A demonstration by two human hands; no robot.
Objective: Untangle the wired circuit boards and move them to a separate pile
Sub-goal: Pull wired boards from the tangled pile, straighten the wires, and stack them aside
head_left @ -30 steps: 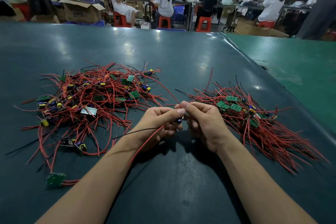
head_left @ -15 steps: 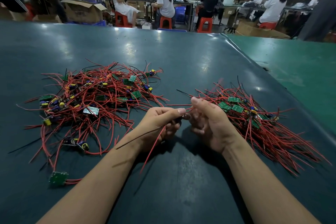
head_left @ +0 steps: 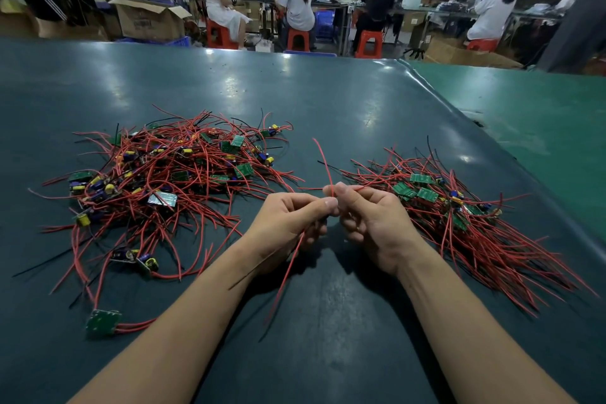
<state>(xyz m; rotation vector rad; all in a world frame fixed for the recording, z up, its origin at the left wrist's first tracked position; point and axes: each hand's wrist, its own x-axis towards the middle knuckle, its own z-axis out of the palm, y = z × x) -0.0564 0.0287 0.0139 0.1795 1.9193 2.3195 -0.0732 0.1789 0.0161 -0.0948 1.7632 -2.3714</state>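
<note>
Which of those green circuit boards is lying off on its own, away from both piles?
The green board nearest the person, at the left, by the left forearm. Only its red wires run back toward the left pile.

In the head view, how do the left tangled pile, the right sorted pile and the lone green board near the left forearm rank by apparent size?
1. left tangled pile and right sorted pile: similar spread, unsure.
2. lone green board: clearly smallest.

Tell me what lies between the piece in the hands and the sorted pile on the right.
Nothing visible does. Both hands, left hand and right hand, pinch a red wire just above the dark table. The right pile begins right beside the right hand, with no object between them.
</note>
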